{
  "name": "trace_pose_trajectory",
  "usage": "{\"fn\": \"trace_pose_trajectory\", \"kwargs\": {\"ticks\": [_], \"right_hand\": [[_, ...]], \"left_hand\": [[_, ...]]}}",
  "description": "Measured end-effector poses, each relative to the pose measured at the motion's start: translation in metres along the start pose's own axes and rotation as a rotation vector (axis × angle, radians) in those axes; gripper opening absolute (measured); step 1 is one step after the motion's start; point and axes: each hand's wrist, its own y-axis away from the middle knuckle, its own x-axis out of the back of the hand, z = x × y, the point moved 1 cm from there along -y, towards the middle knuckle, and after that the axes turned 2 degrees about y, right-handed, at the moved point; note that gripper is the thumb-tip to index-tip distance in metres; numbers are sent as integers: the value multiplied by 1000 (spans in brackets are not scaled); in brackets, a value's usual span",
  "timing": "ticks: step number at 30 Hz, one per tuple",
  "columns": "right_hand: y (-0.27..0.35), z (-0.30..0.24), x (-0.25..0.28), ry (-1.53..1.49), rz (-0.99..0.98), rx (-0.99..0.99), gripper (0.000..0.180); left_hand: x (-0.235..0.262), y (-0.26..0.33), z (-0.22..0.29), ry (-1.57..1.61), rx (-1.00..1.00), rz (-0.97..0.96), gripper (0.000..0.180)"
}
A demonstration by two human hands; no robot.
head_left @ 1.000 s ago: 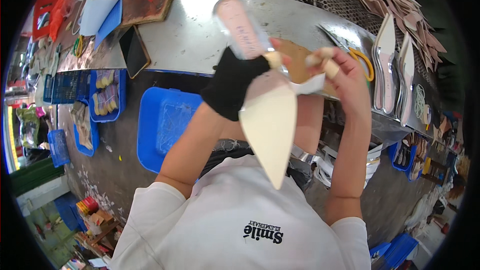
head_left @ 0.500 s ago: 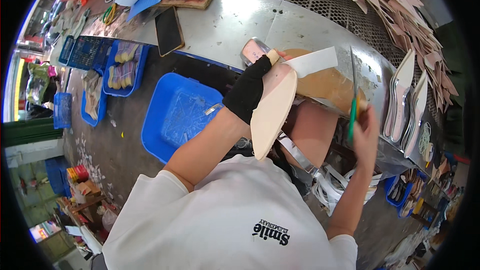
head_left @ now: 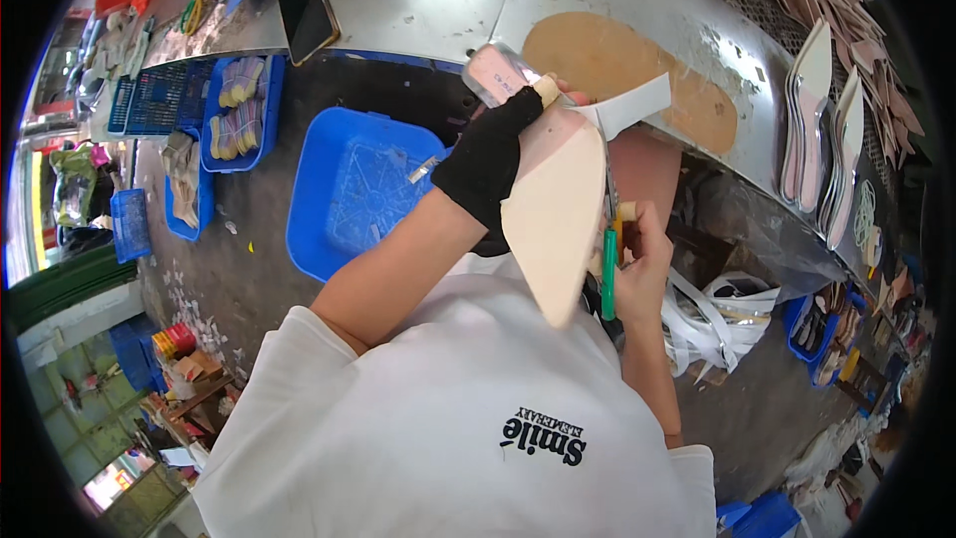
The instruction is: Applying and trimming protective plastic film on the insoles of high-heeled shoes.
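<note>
My left hand (head_left: 486, 154), in a black fingerless glove, is closed around a shoe insole (head_left: 556, 229). Its cream, pointed part hangs down toward my chest, while the pink heel end (head_left: 495, 75) with a shiny wrapped edge sticks out beyond my fingers. A white strip (head_left: 637, 105) extends rightward from the insole's edge, over the table. In my right hand (head_left: 642, 274) are scissors (head_left: 609, 274) with green and yellow handles. Their blades point up alongside the insole's right edge, near the base of the strip; whether they touch it I cannot tell.
A brown oval patch (head_left: 627, 75) lies on the metal table (head_left: 428, 0). Stacked insoles (head_left: 807, 130) stand at the right, with pinkish cut pieces (head_left: 856, 60) behind. Below the table are a blue bin (head_left: 363, 189) and a bundle of white strips (head_left: 712, 324). A phone (head_left: 309, 15) rests at the table's left.
My right hand has brought the scissors leftward from over the table to the insole's right edge. The insole has turned slightly in my left hand, and the view has shifted.
</note>
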Motion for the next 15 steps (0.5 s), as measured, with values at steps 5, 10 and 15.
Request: {"fn": "trace_pose_trajectory", "kwargs": {"ticks": [5,10,15], "right_hand": [[21,26,22,66,47,-49,38],[-43,4,77,402,305,-35,29],[-93,-47,74,563,356,387,20]], "left_hand": [[-5,0,8,-208,-36,60,39],[-29,-11,21,-410,-198,-25,36],[-58,-14,20,-489,-333,24,23]]}}
